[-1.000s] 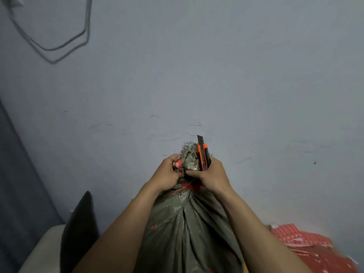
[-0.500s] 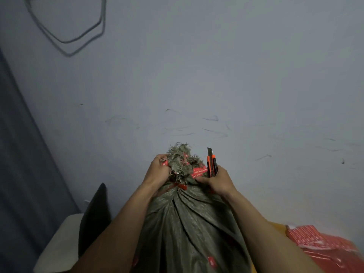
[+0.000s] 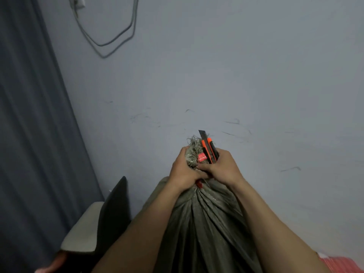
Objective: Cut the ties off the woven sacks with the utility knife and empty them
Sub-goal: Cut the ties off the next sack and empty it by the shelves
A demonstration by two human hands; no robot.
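A grey-green woven sack (image 3: 204, 223) stands upright in front of me, its mouth gathered into a frayed tuft (image 3: 192, 152). My left hand (image 3: 183, 172) is closed around the gathered neck on the left. My right hand (image 3: 222, 167) presses against the neck from the right and holds an orange and black utility knife (image 3: 209, 149) upright, blade pointing up beside the tuft. A red tie (image 3: 199, 183) peeks out below my hands, and a red printed tag (image 3: 202, 157) shows between them. Most of the tie is hidden by my fingers.
A pale scuffed wall (image 3: 236, 75) fills the background, with cables (image 3: 110, 36) hanging at the top left. A dark curtain (image 3: 29, 134) hangs on the left. A black panel (image 3: 114, 209) and a beige cushion (image 3: 82, 233) sit at the lower left. Red material (image 3: 342, 265) lies at the lower right.
My two hands have closed together on the sack's neck, and the knife now stands right against the frayed tuft. The view has shifted, so the sack sits further right.
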